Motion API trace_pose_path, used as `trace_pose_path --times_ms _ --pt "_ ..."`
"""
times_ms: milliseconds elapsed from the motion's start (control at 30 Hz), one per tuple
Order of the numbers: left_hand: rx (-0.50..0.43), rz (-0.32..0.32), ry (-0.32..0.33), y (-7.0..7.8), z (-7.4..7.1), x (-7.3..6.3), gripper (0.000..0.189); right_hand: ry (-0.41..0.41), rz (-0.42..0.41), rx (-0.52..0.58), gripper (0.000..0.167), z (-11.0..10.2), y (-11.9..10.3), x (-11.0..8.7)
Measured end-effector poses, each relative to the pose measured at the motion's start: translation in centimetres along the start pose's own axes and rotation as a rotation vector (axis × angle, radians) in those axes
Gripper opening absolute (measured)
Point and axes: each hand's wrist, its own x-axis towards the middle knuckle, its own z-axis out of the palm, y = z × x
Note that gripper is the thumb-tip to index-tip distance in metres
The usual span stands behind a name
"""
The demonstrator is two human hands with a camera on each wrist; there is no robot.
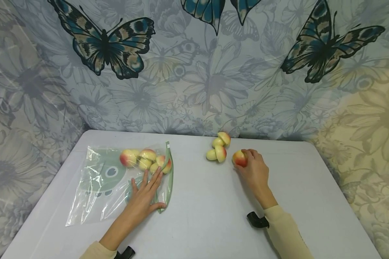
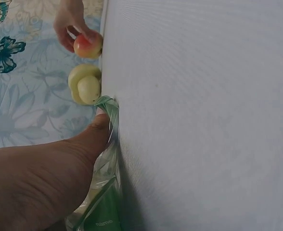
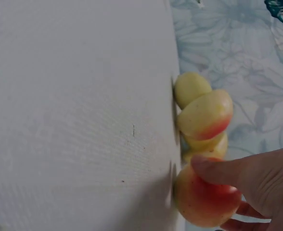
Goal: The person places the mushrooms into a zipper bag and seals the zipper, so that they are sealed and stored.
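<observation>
In the head view my left hand [image 1: 146,194] lies spread over a clear zip bag [image 1: 97,201] with a green seal, its fingers near the bag's mouth. Inside the bag are several toy mushrooms [image 1: 128,158], with pale yellow stems and red-and-yellow caps. My right hand [image 1: 254,171] grips another mushroom [image 1: 239,158] by its rounded red cap, at the table surface; its stem is hidden. Just left of that hand lie two more mushrooms, one nearer [image 1: 220,153] and one farther [image 1: 224,139], on their sides. The left wrist view shows my thumb [image 2: 96,134] against the bag's green edge.
Everything lies on a white table [image 1: 201,216] whose back edge meets a wall [image 1: 214,90] covered in butterfly and flower print. The two mushrooms sit close to that back edge. Black wrist mounts [image 1: 257,220] stick out beside both sleeves.
</observation>
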Motion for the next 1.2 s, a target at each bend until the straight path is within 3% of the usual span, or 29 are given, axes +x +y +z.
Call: trace_pose_path --times_ms 267,633,833,1200 --pt "-0.011 -0.019 -0.033 0.0 -0.1 0.0 0.107 -0.006 0.032 0.028 0.06 0.3 0.2 -0.1" --pt "-0.016 -0.024 -0.03 0.0 0.1 0.0 0.108 0.101 -0.025 0.167 0.059 -0.8 1.1 0.0" --pt "-0.018 -0.028 -0.034 -0.1 0.2 0.1 0.108 0.112 0.04 0.314 0.062 -1.8 1.2 0.4" --pt "-0.023 -0.033 -0.036 -0.1 0.1 0.0 0.108 0.053 0.141 0.507 0.059 -3.0 0.4 0.8"
